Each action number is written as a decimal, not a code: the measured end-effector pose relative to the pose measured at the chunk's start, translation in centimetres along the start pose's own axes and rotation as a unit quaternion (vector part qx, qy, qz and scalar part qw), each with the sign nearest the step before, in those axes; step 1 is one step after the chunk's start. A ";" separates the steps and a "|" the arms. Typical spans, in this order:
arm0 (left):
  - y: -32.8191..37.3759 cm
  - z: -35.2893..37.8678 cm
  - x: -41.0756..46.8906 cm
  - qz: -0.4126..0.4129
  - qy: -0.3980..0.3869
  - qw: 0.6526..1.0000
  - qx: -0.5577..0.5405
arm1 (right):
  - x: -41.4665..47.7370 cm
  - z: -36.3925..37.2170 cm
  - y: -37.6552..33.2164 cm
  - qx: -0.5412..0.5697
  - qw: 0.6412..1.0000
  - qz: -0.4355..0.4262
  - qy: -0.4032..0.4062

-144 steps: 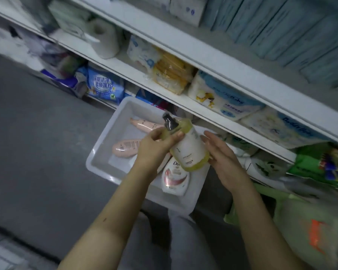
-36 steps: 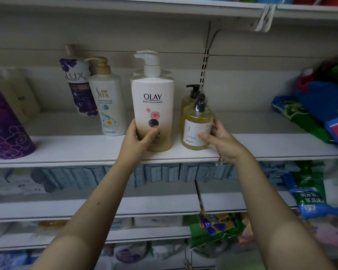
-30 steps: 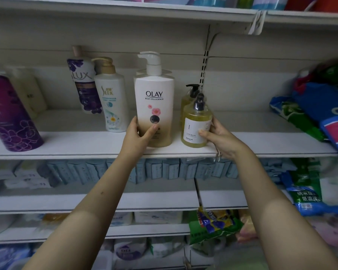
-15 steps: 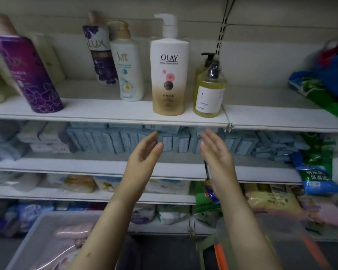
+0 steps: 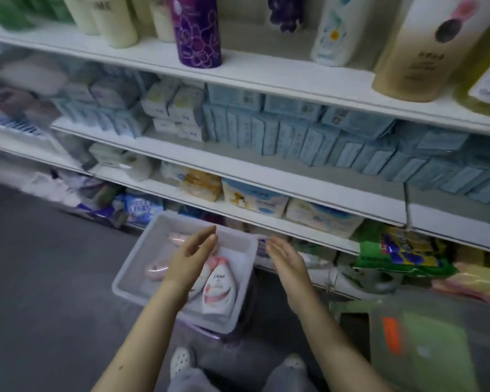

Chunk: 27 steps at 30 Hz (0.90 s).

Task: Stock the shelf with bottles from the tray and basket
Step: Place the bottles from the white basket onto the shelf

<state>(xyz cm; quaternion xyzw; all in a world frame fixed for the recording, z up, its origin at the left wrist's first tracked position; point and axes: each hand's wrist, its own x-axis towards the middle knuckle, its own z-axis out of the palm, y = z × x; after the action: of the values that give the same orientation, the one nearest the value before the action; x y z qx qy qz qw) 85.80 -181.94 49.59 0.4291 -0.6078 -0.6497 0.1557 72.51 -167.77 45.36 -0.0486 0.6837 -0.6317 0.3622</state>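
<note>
Hovering over the white tray [image 5: 130, 267] on the floor are two bare hands, both holding nothing. The left hand [image 5: 193, 258] is above the tray's inside, and the right hand [image 5: 287, 260] is just past its right rim. Each hand's fingers are straight and pressed together, with the palms facing each other and apart.

Four bottles lie flat in the tray:
- Right Dove bottle [image 5: 218, 290], white with a readable label.
- Left Dove bottle [image 5: 203, 278], touching it and mostly hidden under the left hand.
- Near pink bottle [image 5: 154, 270] by the left wall.
- Far pink bottle [image 5: 176, 237] by the far wall; both pink ones are blurred and partly covered.

The top shelf [image 5: 266, 72] carries five upright bottles from the middle rightward, every top cut off by the frame:
- Purple bottle [image 5: 195, 32].
- Dark purple bottle [image 5: 286, 15], only its base in view.
- White daisy bottle [image 5: 334, 32].
- White-and-gold bottle [image 5: 425, 52].
- Yellow bottle [image 5: 481, 89], cropped at the right edge.

Cream bottles [image 5: 113, 21] stand at the left; there seem to be three, but blur makes the count unsure.

Light-blue boxes [image 5: 294, 131] fill the shelf below, too many and too smeared to count.

One green basket [image 5: 422, 335] sits at lower right, heavily blurred, and its contents are unreadable.

Two white clogs [image 5: 180, 360] show at the bottom edge.
</note>
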 end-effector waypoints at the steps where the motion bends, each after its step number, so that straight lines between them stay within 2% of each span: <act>1: -0.8 -2.1 0.2 -0.018 0.014 1.000 0.001 | -0.1 2.0 1.0 0.006 1.000 0.018 0.000; 3: -2.4 -6.1 0.7 -0.059 0.026 0.998 -0.001 | -0.3 5.8 2.8 0.012 0.998 0.053 0.010; 9: -6.4 -15.4 2.6 -0.117 -0.012 0.993 0.013 | -1.6 15.0 7.2 0.015 0.989 0.130 0.067; 20: -13.7 -18.5 7.2 -0.162 -0.088 0.982 0.047 | 1.9 17.3 14.5 -0.065 0.965 0.217 0.131; 27: -20.2 -14.8 12.3 -0.240 -0.074 0.967 0.034 | 8.4 16.3 20.4 -0.119 0.952 0.252 0.124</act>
<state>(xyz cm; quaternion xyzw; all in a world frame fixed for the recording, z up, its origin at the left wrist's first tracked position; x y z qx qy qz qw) 96.12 -196.23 28.05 0.5184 -0.5188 -0.6767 -0.0647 83.40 -181.67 24.41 0.1606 0.7835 -0.4349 0.4137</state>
